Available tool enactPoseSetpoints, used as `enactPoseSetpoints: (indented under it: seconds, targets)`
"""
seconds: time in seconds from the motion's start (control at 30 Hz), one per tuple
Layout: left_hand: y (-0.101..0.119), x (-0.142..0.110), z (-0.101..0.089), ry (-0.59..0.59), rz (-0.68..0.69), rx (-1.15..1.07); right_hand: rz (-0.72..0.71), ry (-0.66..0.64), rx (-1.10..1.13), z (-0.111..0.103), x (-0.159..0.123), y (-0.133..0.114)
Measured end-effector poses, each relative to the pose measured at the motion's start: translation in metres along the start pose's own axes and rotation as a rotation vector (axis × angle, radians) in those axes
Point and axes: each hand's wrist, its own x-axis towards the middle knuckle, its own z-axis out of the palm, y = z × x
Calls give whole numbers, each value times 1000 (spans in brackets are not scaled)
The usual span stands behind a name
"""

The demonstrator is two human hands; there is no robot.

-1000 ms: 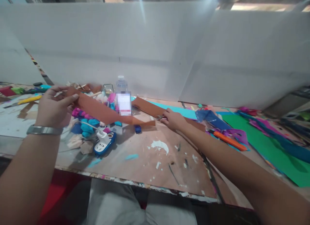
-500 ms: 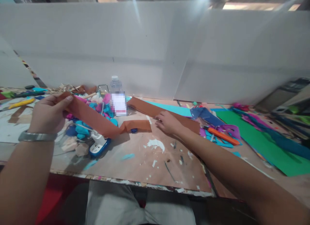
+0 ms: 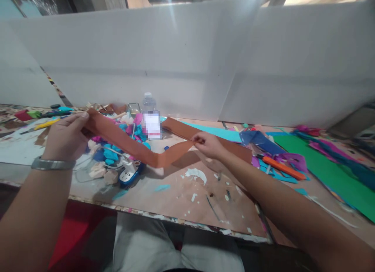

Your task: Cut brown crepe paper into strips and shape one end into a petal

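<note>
A long brown paper strip (image 3: 129, 144) stretches between my two hands, sagging to a bend near its middle. My left hand (image 3: 68, 135), with a grey band at the wrist, pinches the strip's upper left end. The other end is pinched between thumb and fingers of my right hand (image 3: 209, 144). Behind the right hand, a second, wider brown strip (image 3: 187, 130) lies on the table, partly covered by that hand. Under the held strip sits a blue and white power strip (image 3: 129, 174) with a plug in it.
A clear bottle (image 3: 148, 104) stands at the back beside blue and pink crumpled scraps (image 3: 110, 153). To the right lie an orange cutter (image 3: 284, 168), purple scraps and a green sheet (image 3: 325, 168). A yellow cutter (image 3: 47, 124) lies at left. A white panel (image 3: 181, 65) rises behind the table.
My right hand has closed on the strip's right end and lifted it off the table. The left hand still holds its end. The view has shifted slightly left.
</note>
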Motion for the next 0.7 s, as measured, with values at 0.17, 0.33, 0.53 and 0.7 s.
enactPoseSetpoints:
  seconds: [0.17,0.33,0.53,0.7]
  targets:
    - [-11,6,-17,8,-29,25,207,102,288,-54,-30,16]
    - [-22,4,-17,-43,-60,45,346,201,457,-82,-69,22]
    - [-22,-4,-9,-129,-86,105,312,363,460,-83,-95,28]
    - [-17,-7,-7,-181,-101,164,216,533,398,-81,-101,46]
